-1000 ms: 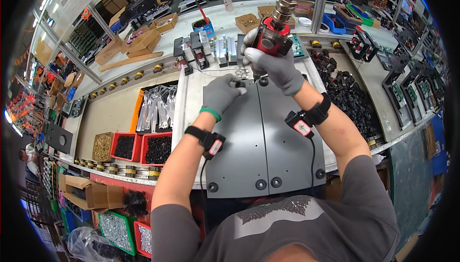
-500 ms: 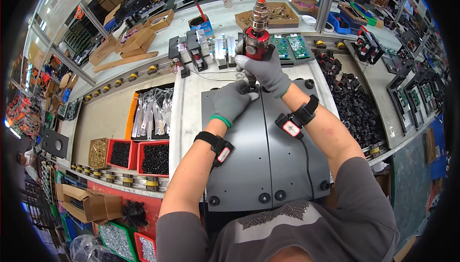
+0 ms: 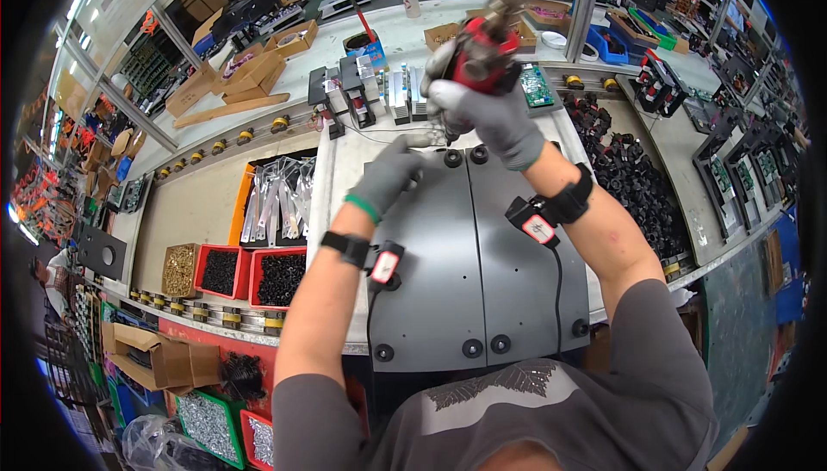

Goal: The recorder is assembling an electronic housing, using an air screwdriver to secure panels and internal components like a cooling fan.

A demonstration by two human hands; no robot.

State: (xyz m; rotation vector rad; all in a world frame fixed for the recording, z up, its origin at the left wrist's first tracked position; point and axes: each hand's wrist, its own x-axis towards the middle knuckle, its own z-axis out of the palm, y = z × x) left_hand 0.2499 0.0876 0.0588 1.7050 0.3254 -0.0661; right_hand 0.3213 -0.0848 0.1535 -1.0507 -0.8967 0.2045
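Observation:
My right hand (image 3: 495, 118), in a grey glove, grips a red air screwdriver (image 3: 487, 56), blurred by motion. Its tip points down past the far edge of two grey metal panels (image 3: 431, 299) that lie side by side. My left hand (image 3: 388, 178), gloved too, hovers over the far left corner of the left panel. Its fingers are curled, with one reaching toward the driver tip; anything they hold is too small to make out. Black round feet (image 3: 452, 158) sit along the panels' far and near edges, including one foot (image 3: 472, 348) at the near middle.
On the left, red bins (image 3: 280, 280) hold small black parts beside an orange-edged tray of metal strips (image 3: 280, 195). Heat sinks (image 3: 399, 96) and a green circuit board (image 3: 536, 85) stand behind the panels. Black parts (image 3: 633, 178) fill a tray at right.
The driver has lifted off the black foot at the far edge and tilted, its top swinging right. My left hand has drawn back left, away from that foot. The panels have shifted slightly.

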